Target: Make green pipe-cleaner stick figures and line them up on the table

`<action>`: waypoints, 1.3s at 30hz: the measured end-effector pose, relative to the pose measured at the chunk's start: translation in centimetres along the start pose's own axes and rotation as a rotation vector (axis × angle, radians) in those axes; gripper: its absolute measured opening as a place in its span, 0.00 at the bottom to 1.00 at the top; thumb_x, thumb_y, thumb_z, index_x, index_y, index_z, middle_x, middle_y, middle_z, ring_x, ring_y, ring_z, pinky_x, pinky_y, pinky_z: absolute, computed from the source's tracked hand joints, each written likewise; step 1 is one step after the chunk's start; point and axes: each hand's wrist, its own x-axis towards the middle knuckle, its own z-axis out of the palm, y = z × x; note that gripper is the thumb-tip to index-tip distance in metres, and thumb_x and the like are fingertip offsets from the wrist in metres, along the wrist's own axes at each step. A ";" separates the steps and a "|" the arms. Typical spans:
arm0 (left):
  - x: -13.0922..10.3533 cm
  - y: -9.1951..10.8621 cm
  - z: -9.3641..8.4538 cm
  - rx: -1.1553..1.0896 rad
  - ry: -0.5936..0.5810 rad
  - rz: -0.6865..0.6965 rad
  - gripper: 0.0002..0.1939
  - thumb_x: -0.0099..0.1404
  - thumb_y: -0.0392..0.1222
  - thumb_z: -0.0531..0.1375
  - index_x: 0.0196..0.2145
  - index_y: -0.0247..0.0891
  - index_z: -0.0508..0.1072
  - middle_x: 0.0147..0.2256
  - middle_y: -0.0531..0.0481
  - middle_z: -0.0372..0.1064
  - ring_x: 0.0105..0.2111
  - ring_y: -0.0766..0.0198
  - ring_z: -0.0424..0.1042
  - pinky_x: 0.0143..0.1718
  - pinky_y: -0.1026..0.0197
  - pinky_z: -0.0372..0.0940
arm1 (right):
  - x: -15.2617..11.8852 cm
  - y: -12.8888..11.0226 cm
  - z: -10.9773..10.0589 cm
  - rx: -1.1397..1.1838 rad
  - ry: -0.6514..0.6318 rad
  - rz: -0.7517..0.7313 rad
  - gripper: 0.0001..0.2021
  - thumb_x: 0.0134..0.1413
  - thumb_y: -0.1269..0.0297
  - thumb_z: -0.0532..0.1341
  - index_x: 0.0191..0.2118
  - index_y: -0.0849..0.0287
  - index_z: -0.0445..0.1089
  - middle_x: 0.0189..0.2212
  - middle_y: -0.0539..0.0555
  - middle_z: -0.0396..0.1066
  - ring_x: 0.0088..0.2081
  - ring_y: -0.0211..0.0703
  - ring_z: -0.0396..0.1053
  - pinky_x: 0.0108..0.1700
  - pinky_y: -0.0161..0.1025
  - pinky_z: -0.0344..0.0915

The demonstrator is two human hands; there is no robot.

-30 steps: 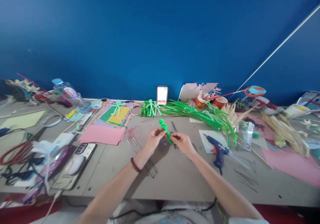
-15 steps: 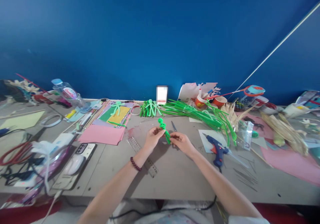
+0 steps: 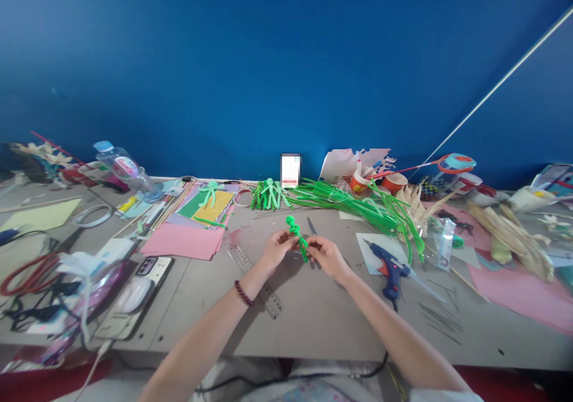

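Note:
A bright green pipe-cleaner figure point(image 3: 293, 227) with a round, coiled top is held upright, slightly tilted, over the middle of the table. My left hand point(image 3: 278, 250) pinches it from the left at its middle. From the right, the fingers of my right hand point(image 3: 324, 256) close on its lower part. Just beyond the hands lies a dark, slim tool point(image 3: 311, 226). A clear ruler point(image 3: 271, 301) lies partly under my left forearm. Behind stand bunched green figures point(image 3: 270, 195), beside long green pipe cleaners point(image 3: 358, 205).
On the right, a blue glue gun point(image 3: 393, 273) rests near white paper, with a small bottle point(image 3: 446, 245) beyond. Pink paper point(image 3: 181, 242) and a phone point(image 3: 134, 297) lie on the left. A plastic bottle point(image 3: 125, 169) leans at the back left.
The green figure has shifted slightly right and down between my hands, and more of its middle shows. Both hands keep their grip.

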 end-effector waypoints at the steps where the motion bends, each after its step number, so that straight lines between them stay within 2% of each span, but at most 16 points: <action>1: 0.0 0.0 0.0 -0.010 0.006 -0.004 0.18 0.40 0.48 0.71 0.24 0.33 0.73 0.22 0.52 0.71 0.22 0.67 0.69 0.29 0.62 0.67 | 0.0 0.0 0.0 0.008 0.002 0.005 0.14 0.43 0.54 0.62 0.32 0.59 0.67 0.21 0.47 0.66 0.20 0.33 0.61 0.23 0.33 0.60; 6: 0.1 -0.1 0.0 -0.032 0.071 -0.017 0.19 0.38 0.49 0.72 0.24 0.34 0.72 0.22 0.52 0.71 0.22 0.66 0.70 0.30 0.61 0.67 | 0.0 0.0 0.0 0.089 -0.028 0.043 0.17 0.41 0.50 0.64 0.32 0.58 0.66 0.20 0.47 0.66 0.19 0.33 0.61 0.23 0.34 0.60; 13: -0.2 0.3 0.1 -0.012 0.011 0.034 0.17 0.43 0.47 0.70 0.26 0.35 0.72 0.23 0.52 0.70 0.23 0.67 0.69 0.28 0.63 0.65 | -0.3 -0.2 -0.3 0.212 -0.056 0.065 0.18 0.41 0.51 0.66 0.33 0.59 0.67 0.21 0.47 0.67 0.22 0.34 0.64 0.26 0.33 0.61; 20: -0.3 0.3 0.2 0.031 0.026 0.032 0.15 0.44 0.46 0.70 0.27 0.34 0.72 0.24 0.52 0.69 0.22 0.68 0.69 0.29 0.62 0.66 | 0.2 0.9 -0.6 0.136 -0.101 0.031 0.17 0.44 0.52 0.65 0.32 0.61 0.69 0.21 0.48 0.67 0.23 0.33 0.64 0.25 0.31 0.60; 29: -0.7 1.0 0.3 0.003 0.023 -0.024 0.16 0.45 0.48 0.69 0.26 0.34 0.72 0.22 0.52 0.71 0.21 0.68 0.69 0.27 0.64 0.65 | 0.0 -0.1 -0.4 0.120 -0.064 0.061 0.19 0.41 0.47 0.65 0.31 0.60 0.69 0.21 0.49 0.69 0.23 0.36 0.67 0.26 0.33 0.63; 39: -0.5 0.8 0.3 0.022 0.023 -0.031 0.16 0.44 0.46 0.70 0.29 0.34 0.74 0.24 0.52 0.73 0.22 0.67 0.70 0.26 0.65 0.64 | 0.1 -0.4 -0.3 0.106 -0.030 0.080 0.22 0.40 0.45 0.64 0.32 0.61 0.69 0.19 0.48 0.68 0.21 0.35 0.66 0.24 0.33 0.61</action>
